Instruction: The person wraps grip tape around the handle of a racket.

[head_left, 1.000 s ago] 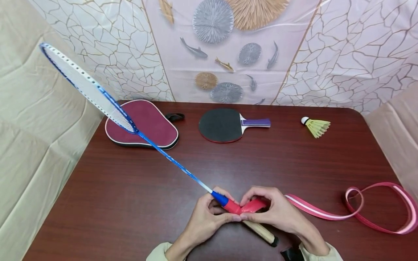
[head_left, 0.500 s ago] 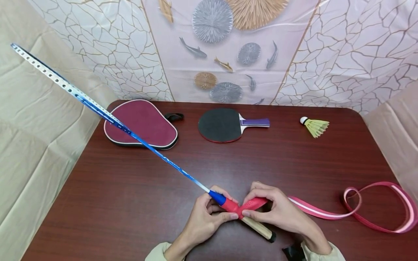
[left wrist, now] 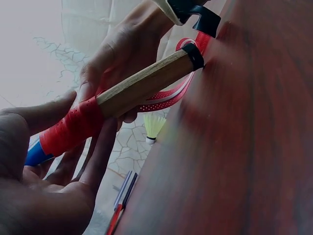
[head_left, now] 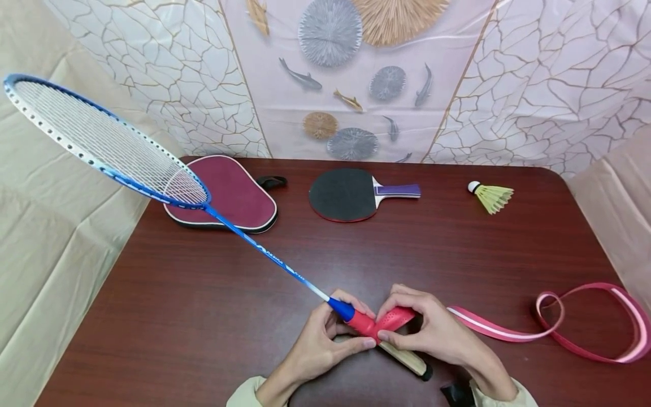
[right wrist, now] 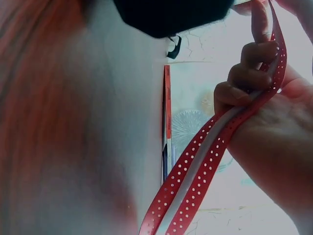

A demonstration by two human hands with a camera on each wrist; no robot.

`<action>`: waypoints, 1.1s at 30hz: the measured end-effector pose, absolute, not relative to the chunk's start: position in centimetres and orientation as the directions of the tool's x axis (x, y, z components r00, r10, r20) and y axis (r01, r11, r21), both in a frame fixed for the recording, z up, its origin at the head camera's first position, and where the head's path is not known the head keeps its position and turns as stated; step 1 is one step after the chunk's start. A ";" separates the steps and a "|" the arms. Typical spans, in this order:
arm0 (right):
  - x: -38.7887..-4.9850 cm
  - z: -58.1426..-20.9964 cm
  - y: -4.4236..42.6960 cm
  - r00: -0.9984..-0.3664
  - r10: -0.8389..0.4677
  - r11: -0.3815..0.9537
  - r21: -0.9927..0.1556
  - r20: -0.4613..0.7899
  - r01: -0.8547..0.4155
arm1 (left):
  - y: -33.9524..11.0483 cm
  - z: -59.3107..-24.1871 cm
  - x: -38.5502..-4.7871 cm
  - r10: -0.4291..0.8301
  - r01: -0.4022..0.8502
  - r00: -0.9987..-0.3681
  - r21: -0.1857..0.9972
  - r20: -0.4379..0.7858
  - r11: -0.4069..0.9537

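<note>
A blue and white badminton racket [head_left: 254,244] slants across the head view, its strung head up at the left. Red perforated grip tape [left wrist: 73,126] wraps the upper handle; bare wood [left wrist: 146,81] with a black end cap shows below. My left hand [head_left: 325,345] holds the handle at the wrapped part, fingers behind and thumb in front. Between thumb and fingers my right hand [head_left: 432,328] pinches the loose tape close to the handle. From there the tape's tail [right wrist: 195,171], with a pale strip along its middle, runs through the right palm and curls on the table.
Along the back of the brown table [head_left: 203,316] lie a maroon paddle case [head_left: 234,186], a black table tennis paddle [head_left: 343,195] and a yellow shuttlecock [head_left: 493,196]. A small black object [head_left: 458,394] sits by the right wrist. A patterned cloth hangs behind.
The racket has rolled about its shaft: its head turned edge-on half a second ago and now shows its strings broadly. Both hands stay near the same spot, still holding handle and tape.
</note>
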State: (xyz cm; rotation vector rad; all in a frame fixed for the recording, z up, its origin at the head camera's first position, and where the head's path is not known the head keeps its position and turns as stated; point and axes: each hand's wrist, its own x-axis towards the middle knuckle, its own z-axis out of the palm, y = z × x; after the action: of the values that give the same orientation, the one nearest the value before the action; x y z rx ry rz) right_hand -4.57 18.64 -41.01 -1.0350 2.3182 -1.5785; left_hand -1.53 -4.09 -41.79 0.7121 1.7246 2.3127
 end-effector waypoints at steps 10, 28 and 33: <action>-4.3 -41.0 18.5 -0.767 -0.624 0.232 -0.903 0.146 -0.361 | -3.9 -42.2 -1.5 0.397 0.155 -0.874 0.935 0.280 -0.318; -4.4 -41.2 18.7 -0.785 -0.607 0.238 -0.915 0.121 -0.325 | -4.0 -43.9 -1.9 0.408 0.130 -0.873 0.932 0.269 -0.337; -4.3 -41.1 18.5 -0.814 -0.576 0.305 -0.903 0.078 -0.303 | -4.1 -44.2 -1.8 0.419 0.101 -0.873 0.933 0.249 -0.345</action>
State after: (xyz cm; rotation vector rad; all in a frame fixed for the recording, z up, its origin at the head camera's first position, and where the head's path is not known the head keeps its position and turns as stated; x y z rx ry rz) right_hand -4.27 18.50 -41.06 -0.7999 2.3150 -1.5128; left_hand -1.82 -4.07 -44.21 0.6814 1.6643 2.3243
